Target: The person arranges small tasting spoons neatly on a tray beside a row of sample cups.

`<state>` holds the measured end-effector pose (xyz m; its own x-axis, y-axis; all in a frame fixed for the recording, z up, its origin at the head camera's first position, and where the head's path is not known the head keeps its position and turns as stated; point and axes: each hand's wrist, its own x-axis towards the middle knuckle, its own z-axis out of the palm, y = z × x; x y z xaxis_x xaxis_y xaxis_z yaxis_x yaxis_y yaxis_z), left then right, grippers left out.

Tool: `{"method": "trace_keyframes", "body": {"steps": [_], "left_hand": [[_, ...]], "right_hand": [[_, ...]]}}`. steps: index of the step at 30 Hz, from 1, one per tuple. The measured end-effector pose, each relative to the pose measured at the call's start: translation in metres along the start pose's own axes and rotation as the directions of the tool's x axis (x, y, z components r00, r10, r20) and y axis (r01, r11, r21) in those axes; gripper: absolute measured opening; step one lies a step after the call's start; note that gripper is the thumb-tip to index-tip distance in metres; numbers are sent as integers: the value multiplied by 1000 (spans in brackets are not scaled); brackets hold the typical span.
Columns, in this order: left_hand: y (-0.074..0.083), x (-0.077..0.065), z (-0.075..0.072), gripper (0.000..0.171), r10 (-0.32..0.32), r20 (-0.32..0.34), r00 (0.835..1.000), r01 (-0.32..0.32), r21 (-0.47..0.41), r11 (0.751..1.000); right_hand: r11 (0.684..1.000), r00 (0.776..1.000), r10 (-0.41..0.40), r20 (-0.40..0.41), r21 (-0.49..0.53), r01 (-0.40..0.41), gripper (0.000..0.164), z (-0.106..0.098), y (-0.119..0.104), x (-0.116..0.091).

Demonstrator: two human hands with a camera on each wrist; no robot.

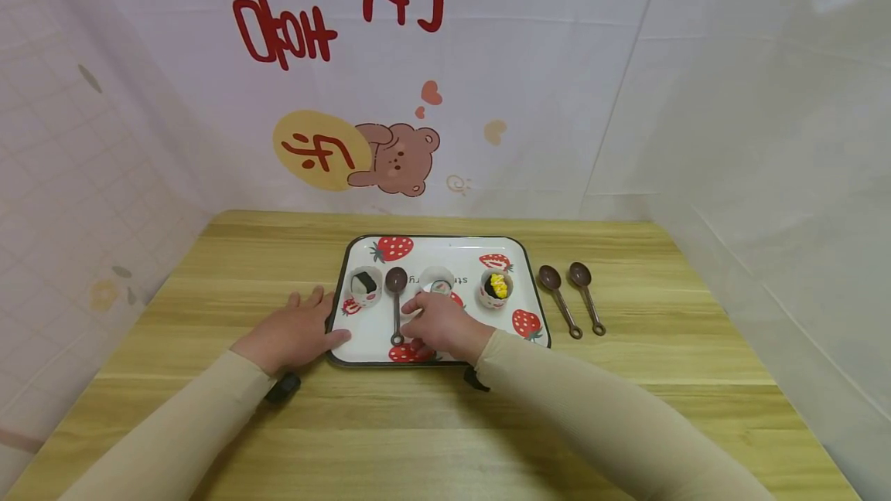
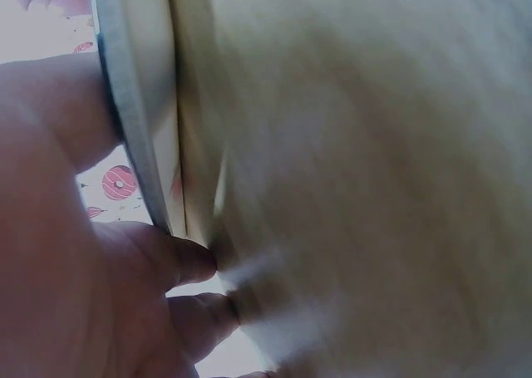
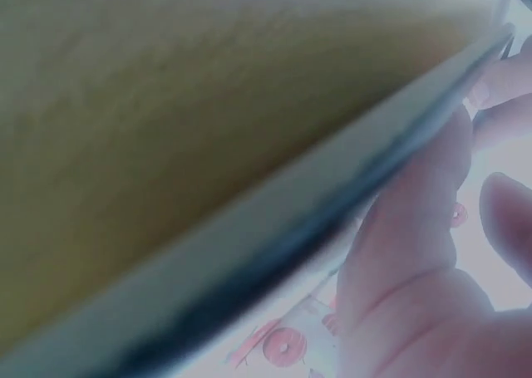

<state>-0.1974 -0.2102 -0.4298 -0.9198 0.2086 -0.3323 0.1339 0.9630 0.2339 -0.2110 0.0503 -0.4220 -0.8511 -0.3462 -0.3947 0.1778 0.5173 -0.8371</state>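
A white tray (image 1: 452, 253) with a dark rim and strawberry prints lies on the table. My left hand (image 1: 295, 331) holds its left edge, thumb over the rim and fingers outside. On the tray, a brown spoon (image 1: 396, 281) points its bowl away from me. My right hand (image 1: 445, 323) hovers low over the tray, fingertips right beside the spoon's handle, thumb and forefinger apart. Left of the spoon sits a paper cup (image 1: 365, 296) with a black-and-white piece. Another cup (image 1: 436, 275) is partly hidden by my right hand; a third cup (image 1: 494, 300) holds a yellow-topped dark piece.
Two more brown spoons, a nearer-to-tray spoon (image 1: 551, 278) and an outer spoon (image 1: 580, 274), lie side by side on the wooden table (image 1: 661, 377) right of the tray. White printed cloth (image 1: 543, 68) hangs behind and along both sides.
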Motion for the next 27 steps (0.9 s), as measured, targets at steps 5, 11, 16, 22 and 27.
{"method": "trace_keyframes", "body": {"steps": [5, 11, 16, 22, 27], "left_hand": [[1, -1, -2, 97, 7, -4, 1000, -7, -4, 1000], [1, -2, -3, 96, 15, -10, 1000, -15, -4, 1000], [2, -2, -3, 96, 5, -3, 1000, -5, 7, 1000], [2, -1, -2, 95, -3, 2, 1000, 3, 9, 1000], [2, -1, -2, 97, -7, 4, 1000, 7, 3, 1000]], "right_hand": [[999, 999, -41, -3, -32, 41, 33, -5, 2, -3], [995, 999, -52, -12, -84, 51, 33, -15, 2, -10], [984, 993, -95, -68, -156, 83, 33, -27, 3, -18], [964, 975, -169, -143, -231, 133, 30, -45, 4, -31], [919, 940, -269, -208, -346, 187, 31, -61, 7, -40]]}}
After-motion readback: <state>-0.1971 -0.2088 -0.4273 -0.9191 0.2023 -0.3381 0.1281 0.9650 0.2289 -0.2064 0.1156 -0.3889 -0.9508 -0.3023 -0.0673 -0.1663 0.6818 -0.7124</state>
